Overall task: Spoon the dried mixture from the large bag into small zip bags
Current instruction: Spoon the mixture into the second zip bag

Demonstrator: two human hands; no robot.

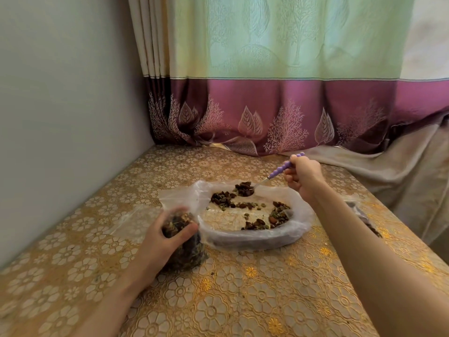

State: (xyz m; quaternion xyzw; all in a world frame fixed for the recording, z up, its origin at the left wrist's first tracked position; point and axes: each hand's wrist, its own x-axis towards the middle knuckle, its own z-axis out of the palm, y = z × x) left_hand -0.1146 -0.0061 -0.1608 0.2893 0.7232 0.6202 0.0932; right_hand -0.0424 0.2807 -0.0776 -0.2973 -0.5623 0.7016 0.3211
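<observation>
A large clear plastic bag [298,224] lies open on the table, its rim rolled down, with dark dried mixture [226,201] scattered inside. My right hand [305,177] grips a spoon by its purple beaded handle [283,169]; the bowl [244,188] is heaped with mixture and hovers over the far side of the large bag. My left hand [165,239] holds a small zip bag [185,249] upright at the large bag's left edge; it is mostly filled with the dark mixture.
The table [218,300] wears a gold floral cover. A grey wall runs along the left, a green and purple curtain [279,110] hangs behind. Another filled small bag [364,218] lies behind my right forearm. An empty clear bag [128,224] lies flat left of my left hand.
</observation>
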